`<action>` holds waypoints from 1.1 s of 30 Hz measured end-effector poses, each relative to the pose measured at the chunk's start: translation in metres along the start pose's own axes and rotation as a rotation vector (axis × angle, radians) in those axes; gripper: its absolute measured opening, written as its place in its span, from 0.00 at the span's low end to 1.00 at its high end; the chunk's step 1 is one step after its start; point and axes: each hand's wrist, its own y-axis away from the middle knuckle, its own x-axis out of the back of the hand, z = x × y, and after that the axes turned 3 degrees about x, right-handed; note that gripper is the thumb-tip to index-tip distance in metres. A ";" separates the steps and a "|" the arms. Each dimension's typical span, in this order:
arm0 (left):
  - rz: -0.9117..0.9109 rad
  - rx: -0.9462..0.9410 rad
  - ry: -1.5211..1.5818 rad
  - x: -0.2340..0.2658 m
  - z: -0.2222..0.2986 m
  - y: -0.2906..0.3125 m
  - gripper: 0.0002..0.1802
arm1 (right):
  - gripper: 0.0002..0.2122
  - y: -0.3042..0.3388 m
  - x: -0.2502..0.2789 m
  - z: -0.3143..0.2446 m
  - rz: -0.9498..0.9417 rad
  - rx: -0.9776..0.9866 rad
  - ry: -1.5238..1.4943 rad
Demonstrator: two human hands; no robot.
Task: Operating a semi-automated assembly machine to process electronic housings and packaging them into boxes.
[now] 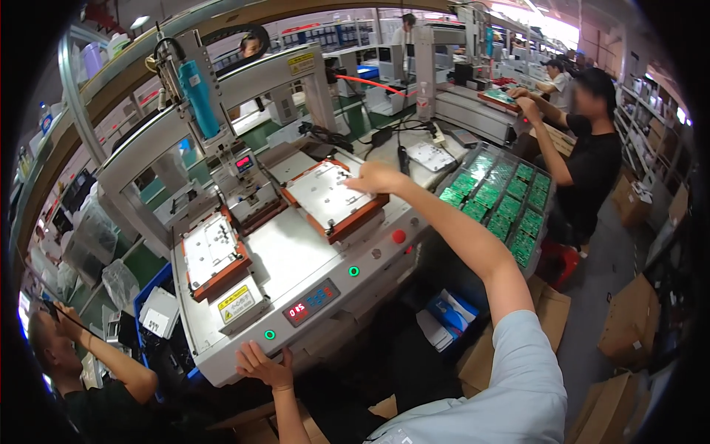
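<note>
My right hand [377,179] reaches across to the right-hand fixture, a white plate [325,196] in an orange-brown frame with small dark clamps. Its fingers are bent together at the plate's right side; whatever they may pinch is too small to make out. My left hand [265,365] rests with fingers spread against the front edge of the benchtop machine [222,362], below a green-lit button [270,335]. A second white fixture plate [211,250] in a similar frame lies on the machine's left side. Between and behind the fixtures hangs a blue cylindrical screwdriver unit [198,100].
To my right stands a clear tray [546,222] of green circuit boards. A red knob [399,237] and a lit control panel [310,302] are on the machine's front. One co-worker [588,133] works at the right; another person [74,355] is at the lower left. Cardboard boxes [629,318] stand on the floor.
</note>
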 end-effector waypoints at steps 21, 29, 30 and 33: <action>-0.019 -0.006 -0.041 0.002 -0.003 0.001 0.42 | 0.15 0.048 0.025 -0.015 0.190 0.055 -1.140; -0.019 -0.010 -0.059 0.003 -0.003 0.001 0.43 | 0.15 0.033 0.049 0.203 0.815 -0.197 -1.224; -0.024 -0.005 -0.060 0.004 -0.004 0.001 0.44 | 0.16 0.031 0.045 0.231 0.878 -0.215 -1.167; -0.031 -0.016 -0.093 0.005 -0.007 0.005 0.43 | 0.19 0.014 0.026 0.302 0.861 -0.412 -1.147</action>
